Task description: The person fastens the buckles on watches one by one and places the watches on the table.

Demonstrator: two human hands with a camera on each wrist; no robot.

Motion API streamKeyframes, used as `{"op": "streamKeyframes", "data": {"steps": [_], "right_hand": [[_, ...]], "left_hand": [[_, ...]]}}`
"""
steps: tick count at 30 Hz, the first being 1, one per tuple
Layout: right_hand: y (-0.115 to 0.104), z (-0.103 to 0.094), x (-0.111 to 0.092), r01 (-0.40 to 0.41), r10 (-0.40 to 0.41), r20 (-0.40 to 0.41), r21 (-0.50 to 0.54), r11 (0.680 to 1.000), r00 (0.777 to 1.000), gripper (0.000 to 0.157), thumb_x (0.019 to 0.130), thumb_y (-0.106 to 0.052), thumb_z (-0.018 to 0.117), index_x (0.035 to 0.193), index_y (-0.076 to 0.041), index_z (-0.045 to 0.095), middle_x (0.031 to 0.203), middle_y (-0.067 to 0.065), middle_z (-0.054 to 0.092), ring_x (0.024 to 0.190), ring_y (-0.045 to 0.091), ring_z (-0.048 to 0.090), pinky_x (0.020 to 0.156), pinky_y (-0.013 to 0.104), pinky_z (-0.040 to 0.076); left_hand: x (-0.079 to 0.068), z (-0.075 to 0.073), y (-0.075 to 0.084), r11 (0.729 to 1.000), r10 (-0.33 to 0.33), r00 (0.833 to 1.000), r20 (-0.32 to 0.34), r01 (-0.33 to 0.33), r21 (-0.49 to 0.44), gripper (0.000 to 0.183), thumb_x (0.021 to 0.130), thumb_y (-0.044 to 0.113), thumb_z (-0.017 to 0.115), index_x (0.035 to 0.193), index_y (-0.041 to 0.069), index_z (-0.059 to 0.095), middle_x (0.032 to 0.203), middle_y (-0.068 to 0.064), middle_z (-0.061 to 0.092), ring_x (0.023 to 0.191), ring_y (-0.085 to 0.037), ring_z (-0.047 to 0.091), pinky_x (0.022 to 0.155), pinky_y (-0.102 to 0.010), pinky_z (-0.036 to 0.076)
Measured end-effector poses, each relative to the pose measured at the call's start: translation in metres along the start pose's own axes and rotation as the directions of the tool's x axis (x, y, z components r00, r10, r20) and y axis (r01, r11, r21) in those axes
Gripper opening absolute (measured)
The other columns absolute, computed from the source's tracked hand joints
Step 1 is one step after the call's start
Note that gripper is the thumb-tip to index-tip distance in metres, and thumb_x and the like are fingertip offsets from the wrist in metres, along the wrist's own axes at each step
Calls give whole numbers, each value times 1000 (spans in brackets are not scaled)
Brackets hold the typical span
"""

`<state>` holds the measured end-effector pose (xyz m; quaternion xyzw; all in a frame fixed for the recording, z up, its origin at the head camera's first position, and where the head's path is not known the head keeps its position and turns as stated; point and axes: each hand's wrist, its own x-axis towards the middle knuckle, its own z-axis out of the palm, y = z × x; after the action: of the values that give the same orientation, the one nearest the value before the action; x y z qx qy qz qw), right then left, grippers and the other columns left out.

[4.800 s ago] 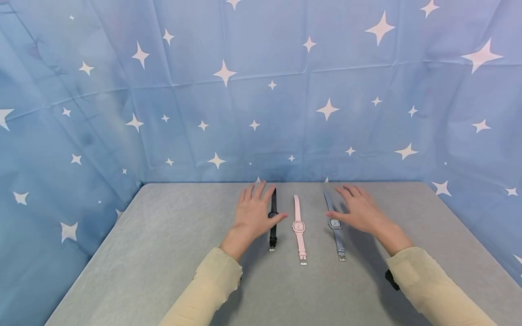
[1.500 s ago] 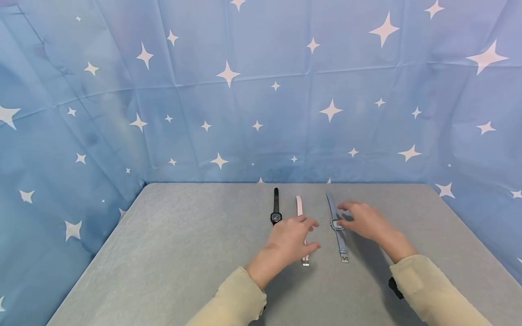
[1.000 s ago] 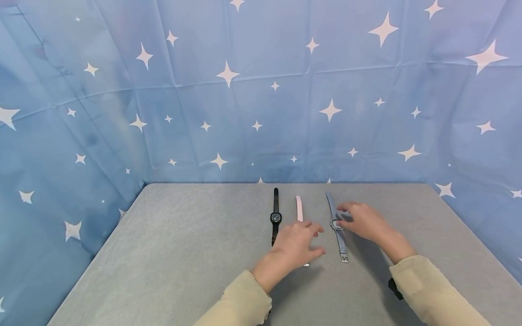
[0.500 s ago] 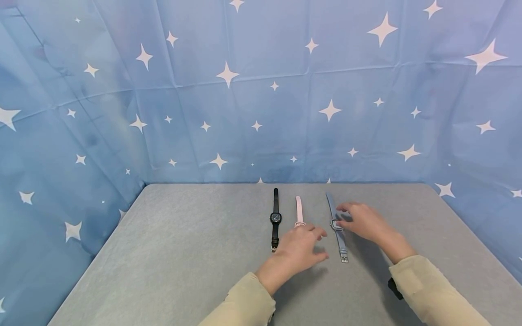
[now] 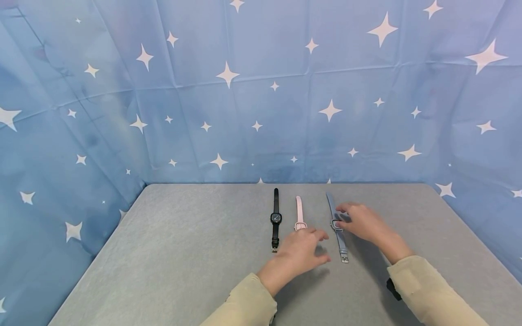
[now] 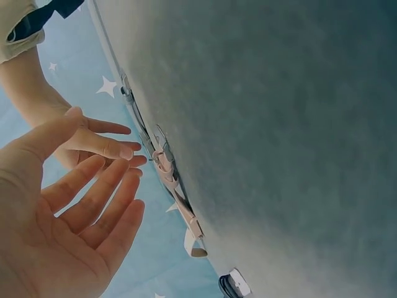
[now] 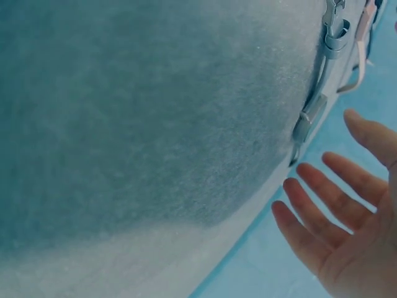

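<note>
Three watches lie unbuckled, roughly side by side, with their straps stretched out. The black watch (image 5: pixel 276 218) is leftmost, the pink watch (image 5: pixel 299 210) sits in the middle and the blue watch (image 5: pixel 341 244) is on the right. Above the lower part of the pink watch hovers my left hand (image 5: pixel 299 249), hiding its buckle end in the head view. Its fingers are loosely bent and hold nothing, as the left wrist view confirms. My right hand (image 5: pixel 363 222) is just right of the blue watch, thumb over its dial. In the right wrist view its relaxed fingers (image 7: pixel 329 198) are apart from the strap.
The watches rest on a grey table (image 5: pixel 183 253). A blue curtain (image 5: pixel 261 90) with white stars hangs behind it and along both sides. A dark device (image 5: pixel 393 289) is strapped under the right sleeve.
My left hand has moved from the black watch rightward and closer, over the pink watch, then slid slightly nearer. The right hand dropped a little, then stayed almost still. The watches remain in place.
</note>
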<state>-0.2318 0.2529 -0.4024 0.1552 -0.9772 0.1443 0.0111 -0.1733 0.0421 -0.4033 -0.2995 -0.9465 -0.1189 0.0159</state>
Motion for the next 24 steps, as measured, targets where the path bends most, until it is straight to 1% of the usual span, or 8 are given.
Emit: {"op": "streamKeyframes", "data": {"steps": [3, 9, 14, 19, 24], "right_hand": [[0, 0, 2, -4, 4, 2, 19, 1000, 1000, 46, 84, -22, 70, 121, 3, 59, 114, 23, 62, 102, 39, 59, 80, 52, 49], [1, -1, 5, -21, 19, 15, 89, 996, 1000, 46, 86, -22, 68, 121, 5, 57, 113, 26, 61, 102, 41, 59, 80, 52, 50], [2, -1, 8, -23, 21, 17, 127, 992, 1000, 45, 87, -22, 67, 121, 6, 56, 112, 26, 62, 103, 41, 59, 80, 52, 50], [5, 1, 10, -27, 25, 13, 181, 983, 1000, 44, 88, -21, 66, 121, 7, 56, 112, 26, 62, 101, 41, 60, 80, 51, 50], [8, 1, 11, -28, 26, 11, 277, 961, 1000, 43, 89, -21, 64, 120, 9, 55, 112, 28, 62, 100, 42, 61, 81, 52, 50]], "left_hand": [[1, 0, 0, 1000, 4, 1000, 2, -4, -13, 45, 81, 53, 67, 121, 35, 57, 113, 19, 62, 94, -2, 61, 73, -18, 49], [5, 0, 0, 998, 6, 1000, 9, -5, -62, 44, 80, 53, 68, 119, 35, 58, 113, 21, 62, 99, -1, 61, 77, -19, 49], [7, -1, 2, 993, 1, 999, 33, 3, -118, 45, 80, 52, 68, 119, 34, 59, 113, 21, 63, 101, 0, 60, 79, -18, 49], [10, -2, 3, 978, -16, 998, 59, 28, -208, 46, 80, 51, 69, 120, 32, 60, 113, 20, 64, 102, 1, 59, 83, -17, 47], [12, 0, 4, 955, -13, 998, 69, 33, -296, 45, 79, 48, 71, 119, 28, 61, 111, 18, 65, 99, 2, 60, 82, -15, 46]]}}
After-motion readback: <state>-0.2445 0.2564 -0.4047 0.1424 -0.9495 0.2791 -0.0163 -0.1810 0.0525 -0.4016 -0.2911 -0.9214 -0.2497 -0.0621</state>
